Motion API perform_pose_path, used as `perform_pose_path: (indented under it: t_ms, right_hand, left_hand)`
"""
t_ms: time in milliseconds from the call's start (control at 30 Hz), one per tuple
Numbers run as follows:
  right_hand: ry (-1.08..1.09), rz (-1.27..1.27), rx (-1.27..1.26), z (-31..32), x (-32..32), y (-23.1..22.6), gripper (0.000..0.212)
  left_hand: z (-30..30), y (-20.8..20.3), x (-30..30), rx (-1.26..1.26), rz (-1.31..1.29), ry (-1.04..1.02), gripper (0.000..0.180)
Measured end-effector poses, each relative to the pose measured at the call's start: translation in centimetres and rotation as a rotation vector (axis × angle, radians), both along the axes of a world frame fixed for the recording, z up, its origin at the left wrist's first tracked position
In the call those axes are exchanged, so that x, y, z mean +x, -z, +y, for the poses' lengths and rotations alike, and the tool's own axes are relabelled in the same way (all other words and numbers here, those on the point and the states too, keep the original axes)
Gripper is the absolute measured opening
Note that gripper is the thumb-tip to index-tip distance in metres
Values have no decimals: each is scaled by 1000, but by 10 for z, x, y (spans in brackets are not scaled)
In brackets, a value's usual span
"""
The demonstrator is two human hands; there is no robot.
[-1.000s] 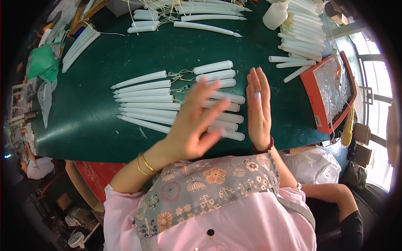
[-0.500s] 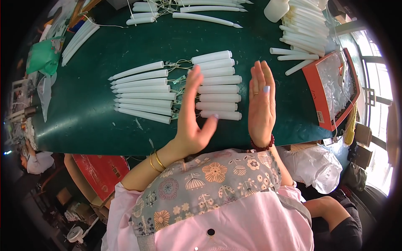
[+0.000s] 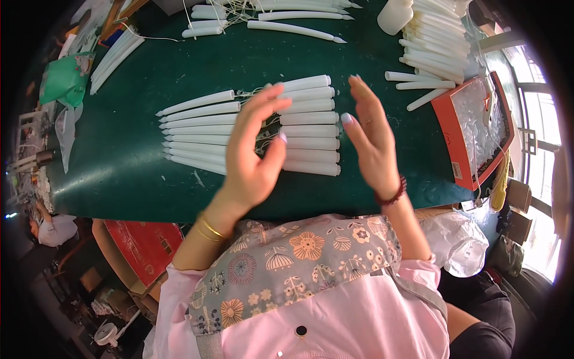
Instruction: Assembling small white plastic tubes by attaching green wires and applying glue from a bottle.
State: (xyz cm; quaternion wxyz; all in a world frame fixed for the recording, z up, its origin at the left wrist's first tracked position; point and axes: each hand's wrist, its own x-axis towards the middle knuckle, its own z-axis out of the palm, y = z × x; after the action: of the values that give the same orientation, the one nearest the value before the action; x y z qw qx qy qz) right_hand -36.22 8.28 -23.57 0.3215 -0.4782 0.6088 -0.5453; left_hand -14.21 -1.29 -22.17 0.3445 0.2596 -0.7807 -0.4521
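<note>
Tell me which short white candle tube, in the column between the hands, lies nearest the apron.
The bottom short white candle tube: every other one in that column lies farther from the floral apron.

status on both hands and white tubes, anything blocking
Left hand open over thin pale wires, right hand open beside short white cylinders; nothing visibly held. White pointed candle-shaped tubes lie in a row opposite. Left hand hides several tube ends.

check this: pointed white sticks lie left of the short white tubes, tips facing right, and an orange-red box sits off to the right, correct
Not quite: the pointed white sticks have their tips facing left, not right, as the head view shows. The short white tubes and orange-red box check out.
</note>
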Motion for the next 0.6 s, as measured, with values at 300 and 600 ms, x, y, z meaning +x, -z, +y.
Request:
perform_pose_path:
  t_ms: [300, 600]
  right_hand:
    - [-31, -349, -93, -66, 3, 16, 63]
    - [-7, -454, -170, -69, 2, 19, 59]
  left_hand:
    - [-57, 25, -46, 172, 355, -115, 49]
    - [-45, 27, -53, 279, 158, -114, 53]
